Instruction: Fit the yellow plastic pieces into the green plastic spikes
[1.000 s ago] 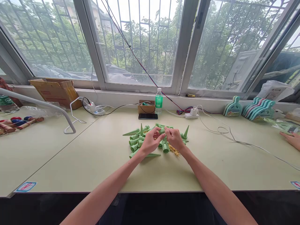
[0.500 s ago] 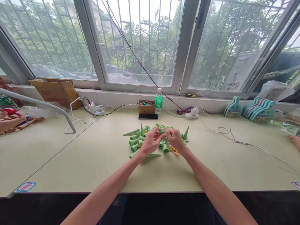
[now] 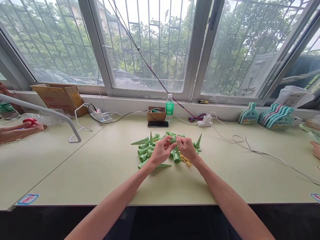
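My left hand (image 3: pixel 160 152) is closed around a green plastic spike (image 3: pixel 172 140), its wide ribbed end showing between the fingers. Against the same piece, my right hand (image 3: pixel 186 149) pinches with thumb and forefinger; whatever small part its fingertips hold is hidden. Around and beneath both hands lies a pile of green plastic spikes (image 3: pixel 143 157) with wide ribbed ends, some lying flat and a few standing point up. Small yellow plastic parts (image 3: pixel 186 161) are heaped just below my right hand.
Behind the pile are a black phone (image 3: pixel 158 124), a small cardboard box (image 3: pixel 153 116) and a water bottle (image 3: pixel 169 108). A white cable (image 3: pixel 260 152) crosses the right side. At far left, another person's hands (image 3: pixel 22 130) hold something red; another hand (image 3: pixel 316 149) shows at far right.
My hands and the spike stay nearly still. At far left the other person's hands have moved right with the red object. The hand at far right has shifted slightly.
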